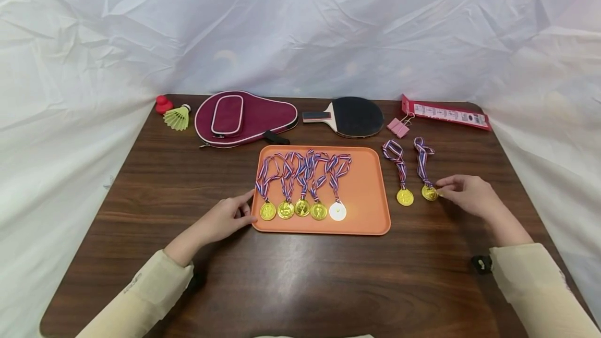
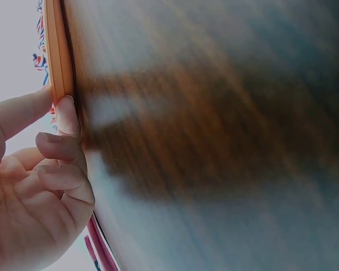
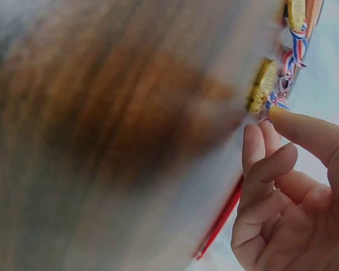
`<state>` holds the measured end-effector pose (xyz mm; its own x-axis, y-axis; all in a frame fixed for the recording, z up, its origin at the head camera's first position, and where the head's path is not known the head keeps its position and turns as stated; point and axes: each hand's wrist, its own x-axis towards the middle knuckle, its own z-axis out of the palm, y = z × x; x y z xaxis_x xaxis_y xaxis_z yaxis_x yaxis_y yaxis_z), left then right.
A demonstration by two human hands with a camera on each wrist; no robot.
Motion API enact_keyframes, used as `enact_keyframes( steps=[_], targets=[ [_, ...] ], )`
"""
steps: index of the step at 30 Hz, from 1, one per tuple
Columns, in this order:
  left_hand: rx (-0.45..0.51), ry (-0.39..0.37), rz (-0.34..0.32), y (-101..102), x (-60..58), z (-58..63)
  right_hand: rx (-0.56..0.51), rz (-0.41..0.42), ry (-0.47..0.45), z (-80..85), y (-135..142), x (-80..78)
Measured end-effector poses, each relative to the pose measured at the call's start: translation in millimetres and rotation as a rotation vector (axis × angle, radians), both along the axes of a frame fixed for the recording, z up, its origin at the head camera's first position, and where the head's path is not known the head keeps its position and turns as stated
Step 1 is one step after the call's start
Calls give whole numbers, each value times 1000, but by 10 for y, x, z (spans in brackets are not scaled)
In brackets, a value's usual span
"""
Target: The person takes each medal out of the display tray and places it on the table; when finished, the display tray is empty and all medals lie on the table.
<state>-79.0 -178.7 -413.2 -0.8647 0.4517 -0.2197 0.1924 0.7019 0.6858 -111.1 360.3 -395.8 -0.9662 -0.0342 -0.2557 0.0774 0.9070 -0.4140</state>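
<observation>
An orange tray (image 1: 363, 192) lies mid-table with several gold medals (image 1: 267, 211) and one silver medal (image 1: 337, 211) in a row, their striped ribbons (image 1: 307, 168) bunched above them. My left hand (image 1: 231, 216) pinches the tray's left edge between thumb and finger, its other fingers loosely curled in the left wrist view. Right of the tray lie two more gold medals on ribbons. At the edge of the outer gold medal (image 1: 428, 192), my right hand (image 1: 465, 194) pinches with thumb and fingertips. The inner gold medal (image 1: 405, 197) lies beside it, untouched.
Along the back are a red object (image 1: 163, 104), a yellow shuttlecock (image 1: 177, 118), a maroon racket case (image 1: 263, 115), a black table tennis bat (image 1: 358, 117), pink binder clips (image 1: 399, 127) and a red flat package (image 1: 448, 113). White sheeting (image 1: 300, 25) hangs behind the table.
</observation>
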Motion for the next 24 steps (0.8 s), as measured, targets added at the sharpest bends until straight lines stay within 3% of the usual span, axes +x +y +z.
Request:
enact_keyframes(
  steps=[8,14,24],
  targets=[
    [2,-5,5,0,1,-3,-20,-9,156,184,-279,46],
    [1,-9,10,8,7,-4,-75,76,227,239,-681,115],
    [-6,-20,15,4,-5,-17,-166,270,218,272,-1315,256]
  ],
)
